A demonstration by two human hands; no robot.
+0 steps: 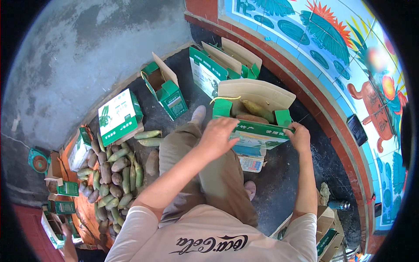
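Note:
In front of me stands an open green and white carton (260,131), its tan flap raised at the far side. Inside lie a green radish (257,110) and a brownish root (252,118); the carton's front panel hides what is lower. My left hand (218,136) is closed on the near left part of the front panel, thumb on the outside. At the right corner, my right hand (300,136) pinches the panel's upper edge. Just below the carton shows a scale (251,163) with a keypad, between my legs.
To the left, a heap of green radishes and dark roots (115,179) covers an orange sheet (85,209). A closed carton (118,117) and open cartons (168,89) stand beyond. Another person's hand (67,230) is at a carton, lower left. A tiled wall (305,43) curves along the right.

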